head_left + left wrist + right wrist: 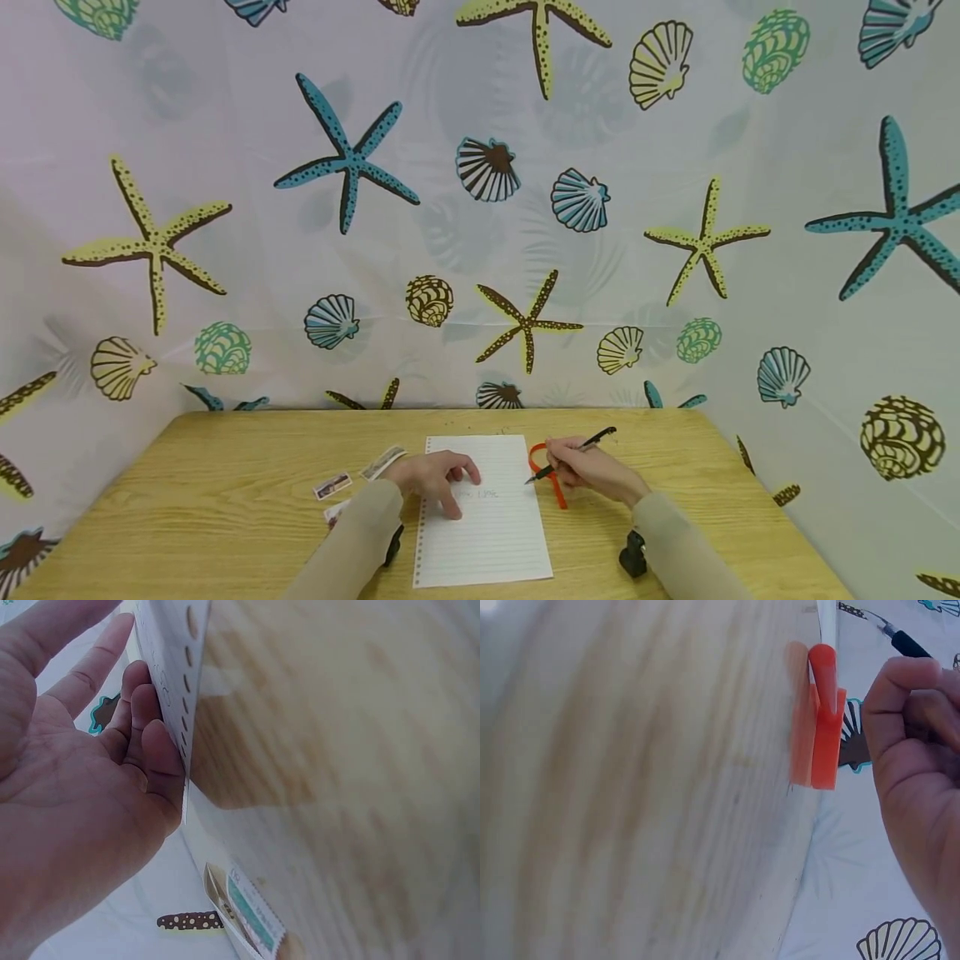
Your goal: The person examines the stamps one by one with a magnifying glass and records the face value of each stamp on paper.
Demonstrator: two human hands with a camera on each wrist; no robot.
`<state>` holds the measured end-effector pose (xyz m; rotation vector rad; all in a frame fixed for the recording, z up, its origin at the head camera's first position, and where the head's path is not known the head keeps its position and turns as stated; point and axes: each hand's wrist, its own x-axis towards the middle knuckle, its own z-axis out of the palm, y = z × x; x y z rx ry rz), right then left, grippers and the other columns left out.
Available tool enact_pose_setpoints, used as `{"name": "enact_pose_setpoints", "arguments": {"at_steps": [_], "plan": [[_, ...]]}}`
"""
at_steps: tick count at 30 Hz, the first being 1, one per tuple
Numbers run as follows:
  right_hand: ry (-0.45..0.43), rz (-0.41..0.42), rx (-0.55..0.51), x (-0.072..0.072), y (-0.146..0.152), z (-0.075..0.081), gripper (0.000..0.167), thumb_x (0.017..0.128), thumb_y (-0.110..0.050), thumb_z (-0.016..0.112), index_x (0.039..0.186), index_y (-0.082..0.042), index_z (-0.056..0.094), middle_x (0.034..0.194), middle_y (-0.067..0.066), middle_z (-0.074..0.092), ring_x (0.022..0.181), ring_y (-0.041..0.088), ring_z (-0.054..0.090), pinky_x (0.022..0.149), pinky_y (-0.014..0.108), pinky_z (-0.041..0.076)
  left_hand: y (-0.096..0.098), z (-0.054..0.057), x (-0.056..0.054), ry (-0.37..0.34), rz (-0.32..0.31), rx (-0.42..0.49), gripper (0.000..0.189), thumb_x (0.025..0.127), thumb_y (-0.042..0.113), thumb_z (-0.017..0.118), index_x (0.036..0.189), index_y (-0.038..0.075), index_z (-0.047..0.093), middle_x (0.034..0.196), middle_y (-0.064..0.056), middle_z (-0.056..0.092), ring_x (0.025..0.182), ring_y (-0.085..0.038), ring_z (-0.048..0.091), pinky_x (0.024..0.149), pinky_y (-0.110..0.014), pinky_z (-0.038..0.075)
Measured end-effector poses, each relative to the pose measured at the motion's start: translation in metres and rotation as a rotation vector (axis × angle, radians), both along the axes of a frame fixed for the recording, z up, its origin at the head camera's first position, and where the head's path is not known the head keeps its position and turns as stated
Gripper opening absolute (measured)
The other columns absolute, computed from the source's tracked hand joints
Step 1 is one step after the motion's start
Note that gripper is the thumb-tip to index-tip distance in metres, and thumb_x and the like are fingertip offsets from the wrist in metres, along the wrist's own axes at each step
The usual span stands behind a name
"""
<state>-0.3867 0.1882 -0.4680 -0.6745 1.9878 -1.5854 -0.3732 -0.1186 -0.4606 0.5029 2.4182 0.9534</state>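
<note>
A lined sheet of paper (491,550) with punched holes down its left edge lies on the wooden table. Faint handwriting (477,494) runs across its middle. My left hand (438,482) rests on the sheet's left part, thumb and fingers spread. In the left wrist view, the curled lower fingers of the left hand (90,765) lie against the holed edge. Over the sheet's right edge, my right hand (583,467) pinches a black pen (600,437), its tip close over the paper. A red-orange looped strip (560,492) lies beneath the right hand, partly hidden by it.
Left of the paper lie several small picture pieces, among them one flat piece (332,486) and another by the wrist (384,462). One stamp-like piece with a toothed edge (255,911) stands bent up. A shell-and-starfish cloth (525,250) hangs behind the table.
</note>
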Motion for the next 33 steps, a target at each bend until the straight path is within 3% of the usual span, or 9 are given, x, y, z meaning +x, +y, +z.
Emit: {"name": "enact_pose_setpoints", "arguments": {"at_steps": [5, 9, 13, 17, 23, 28, 33], "plan": [[-0.052, 0.001, -0.008, 0.001, -0.005, 0.000, 0.048, 0.107, -0.040, 0.034, 0.117, 0.004, 0.050, 0.060, -0.002, 0.045, 0.053, 0.011, 0.043, 0.059, 0.027, 0.043, 0.000, 0.002, 0.000, -0.018, -0.004, -0.022, 0.044, 0.074, -0.002, 0.080, 0.110, 0.018, 0.064, 0.109, -0.005, 0.050, 0.100, -0.021, 0.041, 0.089, -0.036, 0.036], [-0.132, 0.010, -0.016, 0.000, -0.013, -0.001, 0.052, 0.106, -0.039, 0.034, 0.127, 0.007, 0.048, 0.079, 0.005, 0.067, 0.066, 0.014, 0.062, 0.064, 0.031, 0.054, 0.000, 0.001, 0.000, -0.017, 0.002, -0.023, 0.043, 0.074, -0.002, 0.081, 0.109, 0.018, 0.064, 0.109, -0.005, 0.050, 0.099, -0.021, 0.042, 0.089, -0.037, 0.036], [-0.143, -0.010, -0.010, 0.000, -0.023, -0.001, 0.044, 0.104, -0.036, 0.041, 0.119, 0.004, 0.053, 0.092, 0.010, 0.072, 0.078, 0.017, 0.070, 0.071, 0.032, 0.058, 0.001, -0.001, -0.001, -0.008, 0.007, -0.019, 0.044, 0.073, -0.003, 0.081, 0.108, 0.018, 0.065, 0.108, -0.005, 0.051, 0.099, -0.021, 0.042, 0.090, -0.038, 0.036], [-0.095, -0.059, 0.029, -0.001, -0.030, -0.002, 0.037, 0.102, -0.033, 0.050, 0.110, 0.003, 0.056, 0.082, 0.006, 0.069, 0.069, 0.014, 0.065, 0.066, 0.029, 0.055, 0.002, -0.002, -0.002, 0.000, 0.004, -0.016, 0.044, 0.074, -0.002, 0.081, 0.108, 0.019, 0.065, 0.108, -0.005, 0.051, 0.098, -0.021, 0.042, 0.088, -0.037, 0.037], [-0.073, -0.118, 0.095, 0.000, -0.038, -0.004, 0.028, 0.098, -0.022, 0.054, 0.113, 0.003, 0.055, 0.073, 0.002, 0.063, 0.063, 0.012, 0.059, 0.060, 0.026, 0.048, 0.003, -0.002, -0.004, -0.003, 0.006, -0.006, 0.044, 0.073, -0.003, 0.081, 0.108, 0.019, 0.065, 0.107, -0.006, 0.051, 0.097, -0.021, 0.042, 0.085, -0.036, 0.036], [-0.058, -0.155, 0.130, 0.003, -0.046, -0.005, 0.009, 0.094, -0.014, 0.059, 0.091, -0.006, 0.060, 0.074, 0.002, 0.065, 0.065, 0.011, 0.059, 0.062, 0.024, 0.050, 0.002, -0.002, -0.004, -0.005, 0.011, -0.017, 0.043, 0.073, -0.002, 0.081, 0.108, 0.019, 0.065, 0.108, -0.005, 0.051, 0.098, -0.021, 0.042, 0.088, -0.037, 0.037], [-0.037, -0.198, 0.130, 0.005, -0.053, -0.006, 0.007, 0.090, -0.009, 0.064, 0.084, -0.007, 0.062, 0.073, 0.002, 0.066, 0.063, 0.011, 0.058, 0.060, 0.024, 0.049, 0.000, -0.001, -0.001, 0.000, 0.008, -0.021, 0.043, 0.074, -0.002, 0.081, 0.107, 0.020, 0.065, 0.108, -0.004, 0.051, 0.099, -0.021, 0.043, 0.089, -0.038, 0.037]]}}
